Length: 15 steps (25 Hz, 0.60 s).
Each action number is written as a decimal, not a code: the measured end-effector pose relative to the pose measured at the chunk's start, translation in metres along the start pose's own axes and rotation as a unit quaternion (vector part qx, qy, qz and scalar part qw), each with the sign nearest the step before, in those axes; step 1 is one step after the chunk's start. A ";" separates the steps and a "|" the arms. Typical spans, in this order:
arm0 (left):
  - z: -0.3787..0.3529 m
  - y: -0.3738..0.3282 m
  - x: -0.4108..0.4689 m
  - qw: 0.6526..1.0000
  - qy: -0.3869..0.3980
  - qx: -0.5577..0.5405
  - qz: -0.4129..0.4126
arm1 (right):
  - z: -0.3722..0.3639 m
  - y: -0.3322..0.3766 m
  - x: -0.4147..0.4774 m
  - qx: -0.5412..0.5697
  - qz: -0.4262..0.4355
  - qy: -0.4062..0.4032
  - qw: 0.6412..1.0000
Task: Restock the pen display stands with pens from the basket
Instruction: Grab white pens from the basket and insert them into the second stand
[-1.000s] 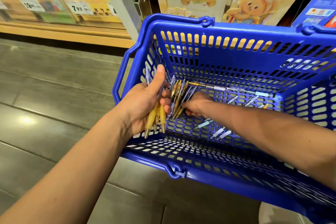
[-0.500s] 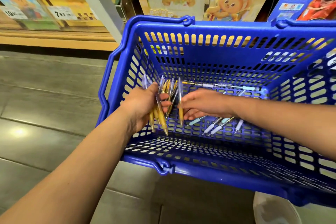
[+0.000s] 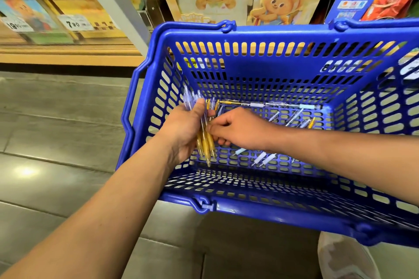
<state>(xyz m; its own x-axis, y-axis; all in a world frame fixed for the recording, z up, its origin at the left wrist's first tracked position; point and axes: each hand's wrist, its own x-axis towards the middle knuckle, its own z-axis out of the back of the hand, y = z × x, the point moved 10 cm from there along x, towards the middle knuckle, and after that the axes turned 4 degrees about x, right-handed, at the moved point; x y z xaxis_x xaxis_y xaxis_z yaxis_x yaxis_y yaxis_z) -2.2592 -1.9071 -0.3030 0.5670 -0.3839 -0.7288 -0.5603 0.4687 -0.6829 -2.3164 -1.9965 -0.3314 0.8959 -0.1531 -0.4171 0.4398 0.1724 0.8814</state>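
A blue plastic basket (image 3: pixel 272 79) sits on a grey floor (image 3: pixel 56 131) below shelves of picture cards. Inside its left end, the left hand (image 3: pixel 183 129) is closed around a bundle of yellow pens (image 3: pixel 205 145), their long axes running from the basket's far wall toward its near rim, tips nearest. The right hand (image 3: pixel 240 131), touching the bundle from the right, pinches a pen into it. Loose pale pens (image 3: pixel 263 158) lie scattered on the basket's bottom, just right of that hand, with open room above.

Loose pens (image 3: pixel 264 158) lie in the basket (image 3: pixel 249 39), right of the hands.
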 end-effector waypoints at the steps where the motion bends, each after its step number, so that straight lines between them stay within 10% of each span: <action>1: 0.001 -0.001 -0.001 1.000 -0.004 0.007 -0.002 | 0.001 -0.001 0.002 -0.016 0.005 -0.002 1.000; 6: 0.021 -0.016 0.003 0.998 -0.052 -0.015 -0.033 | -0.003 -0.032 0.023 0.145 -0.108 0.058 0.982; 15: 0.035 -0.012 -0.014 0.999 -0.037 -0.023 -0.022 | -0.009 -0.107 0.068 0.006 -0.248 -0.041 0.968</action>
<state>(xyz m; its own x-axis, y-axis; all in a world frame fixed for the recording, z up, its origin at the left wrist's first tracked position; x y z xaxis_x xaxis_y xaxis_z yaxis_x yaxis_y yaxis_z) -2.2394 -1.8794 -0.2832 0.6336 -0.3433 -0.6933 -0.5594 0.4157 -0.7171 -2.3021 -2.0163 -0.4558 0.5671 -0.2909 -0.7706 0.8129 0.0471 0.5805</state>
